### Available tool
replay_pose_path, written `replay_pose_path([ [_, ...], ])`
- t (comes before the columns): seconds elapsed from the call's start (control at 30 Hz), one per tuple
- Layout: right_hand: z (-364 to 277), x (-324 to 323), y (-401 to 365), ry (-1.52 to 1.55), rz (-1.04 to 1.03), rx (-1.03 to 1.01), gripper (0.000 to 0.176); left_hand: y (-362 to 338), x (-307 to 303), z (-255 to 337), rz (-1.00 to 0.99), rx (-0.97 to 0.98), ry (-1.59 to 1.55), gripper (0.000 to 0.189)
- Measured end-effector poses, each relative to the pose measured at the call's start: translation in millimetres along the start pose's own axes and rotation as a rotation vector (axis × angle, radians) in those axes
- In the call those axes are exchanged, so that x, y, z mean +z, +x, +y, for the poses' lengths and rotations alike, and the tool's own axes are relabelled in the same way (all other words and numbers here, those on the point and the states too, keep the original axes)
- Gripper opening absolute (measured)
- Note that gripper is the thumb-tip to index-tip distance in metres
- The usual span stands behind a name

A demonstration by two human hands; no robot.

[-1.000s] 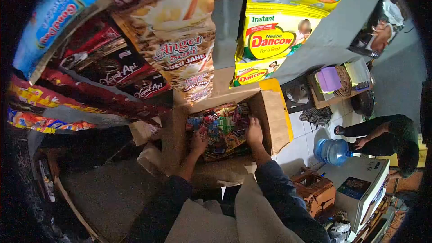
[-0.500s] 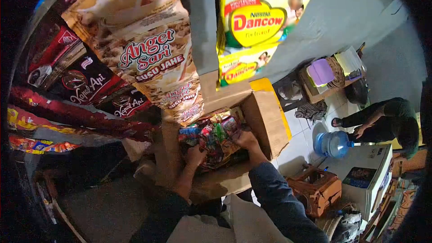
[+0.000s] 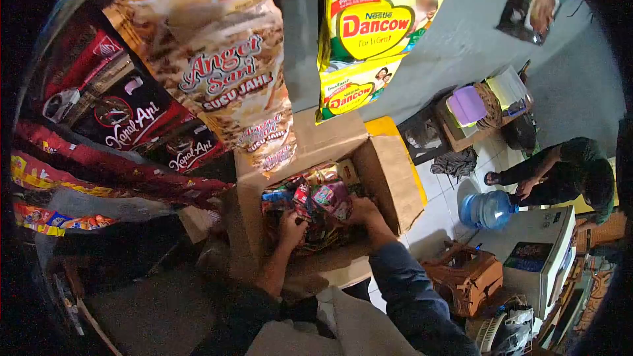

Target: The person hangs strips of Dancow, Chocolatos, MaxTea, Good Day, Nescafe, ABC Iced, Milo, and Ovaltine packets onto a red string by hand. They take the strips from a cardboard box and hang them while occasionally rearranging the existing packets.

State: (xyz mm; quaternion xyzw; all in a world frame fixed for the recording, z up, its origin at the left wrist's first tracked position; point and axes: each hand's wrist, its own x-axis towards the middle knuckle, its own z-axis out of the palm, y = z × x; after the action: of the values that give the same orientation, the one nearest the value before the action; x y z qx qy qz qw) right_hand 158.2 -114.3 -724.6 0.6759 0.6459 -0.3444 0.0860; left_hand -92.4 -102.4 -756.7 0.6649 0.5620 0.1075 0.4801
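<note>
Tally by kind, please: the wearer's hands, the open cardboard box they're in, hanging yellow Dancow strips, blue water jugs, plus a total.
Wearer's hands, left hand and right hand: 2
Open cardboard box: 1
Yellow Dancow strip: 1
Blue water jug: 1
Total: 5

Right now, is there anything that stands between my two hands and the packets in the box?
No, nothing visible does: your left hand and your right hand are inside the open box, at the packets. The hanging brown sachets overlap the box's far side in this view, but not your hands.
</note>
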Motion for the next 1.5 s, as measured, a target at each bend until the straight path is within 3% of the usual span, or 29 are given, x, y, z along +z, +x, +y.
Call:
replay_pose_path([
  [0.07, -2.4, -0.8, -0.3, 0.019, -0.063, -0.041, 0.043, -0.1, 2.5, -2.7, -0.022, -0.044, -0.022, 0.04],
  [0.13, -11.5, -7.4, 4.6, -0.132, -0.34, 0.086, 0.04, 6.8, 17.7, -29.0, -0.022, 0.027, -0.104, 0.044],
  [0.17, -16.0, -15.5, 13.5, -0.123, -0.332, 0.089, 0.04, 7.0, 18.9, -34.3, -0.026, 0.035, -0.095, 0.044],
  [0.23, -20.9, -27.3, 35.3, 0.152, -0.265, 0.393, 0.035, 1.6, 8.1, -13.5, -0.083, -0.025, 0.063, 0.051],
  [0.27, -15.7, -13.8, 53.5, 0.164, -0.255, 0.397, 0.035, -3.1, 2.6, -1.1, -0.087, -0.014, 0.072, 0.051],
  [0.33, 6.3, 34.7, 105.8, 0.354, 0.212, 0.455, 0.036, -12.6, -10.2, 26.0, -0.128, -0.151, 0.034, 0.053],
  [0.43, -5.5, 61.6, 79.2, 0.482, 0.245, 0.462, 0.035, -10.9, -0.1, 7.5, -0.069, -0.067, -0.141, 0.049],
  [0.47, 5.9, 28.5, 119.6, 0.537, 0.251, 0.463, 0.035, -7.8, 1.6, 0.8, -0.069, -0.074, -0.135, 0.049],
  [0.53, 7.9, 19.0, 129.6, 0.641, 0.257, 0.469, 0.035, -6.1, -0.6, 5.6, -0.126, 0.021, 0.045, 0.046],
  [0.63, 29.4, 53.7, 92.5, 0.789, 0.267, 0.482, 0.034, -3.5, 5.5, -4.1, -0.02, 0.046, 0.047, 0.046],
  [0.87, 22.4, 60.8, 78.8, 1.143, 0.326, 0.496, 0.033, -5.2, 6.2, -2.5, -0.087, 0.023, 0.034, 0.046],
  [0.97, 14.4, 60.3, 78.0, 1.3, 0.36, 0.496, 0.032, -7.3, 7.6, 2.2, 0.025, 0.052, 0.12, 0.04],
  [1.13, 12.3, 60.4, 68.4, 1.572, 0.413, 0.493, 0.031, -13.9, -1.6, 29.9, 0.116, 0.155, -0.03, 0.027],
  [1.17, 6.2, 49.5, 76.3, 1.634, 0.413, 0.504, 0.031, -15.8, -1.9, 28.6, 0.108, 0.145, -0.019, 0.027],
  [1.2, -0.5, 34.7, 82.2, 1.692, 0.418, 0.512, 0.031, -16.6, -3.3, 29.5, 0.076, 0.013, -0.118, 0.026],
  [1.23, -9.0, 37.7, 66.3, 1.748, 0.435, 0.502, 0.031, -12.3, -9.0, 30.5, 0.054, -0.104, -0.219, 0.024],
  [1.27, -19.2, 34.2, 55.4, 1.8, 0.458, 0.479, 0.031, -10.5, -17.4, 29.6, 0.066, -0.083, -0.218, 0.024],
  [1.33, -38.3, 12.7, 30.8, 1.882, 0.513, 0.408, 0.03, -22.1, -26.4, 31.6, -0.093, -0.289, -0.66, 0.022],
  [1.37, -41.2, -8.4, 24.5, 1.918, 0.537, 0.364, 0.03, -33.1, -33.1, 34.4, -0.077, -0.253, -0.673, 0.022],
  [1.43, -62.2, -31.5, -11.7, 1.941, 0.591, -0.001, 0.021, -57.8, -56.9, 44.5, -0.382, -0.375, -1.004, 0.026],
  [1.5, -97.4, -86.2, -80.8, 1.861, 0.545, -0.216, 0.022, -91.1, -83.4, 81.0, -0.387, -0.306, -1.156, 0.028],
])
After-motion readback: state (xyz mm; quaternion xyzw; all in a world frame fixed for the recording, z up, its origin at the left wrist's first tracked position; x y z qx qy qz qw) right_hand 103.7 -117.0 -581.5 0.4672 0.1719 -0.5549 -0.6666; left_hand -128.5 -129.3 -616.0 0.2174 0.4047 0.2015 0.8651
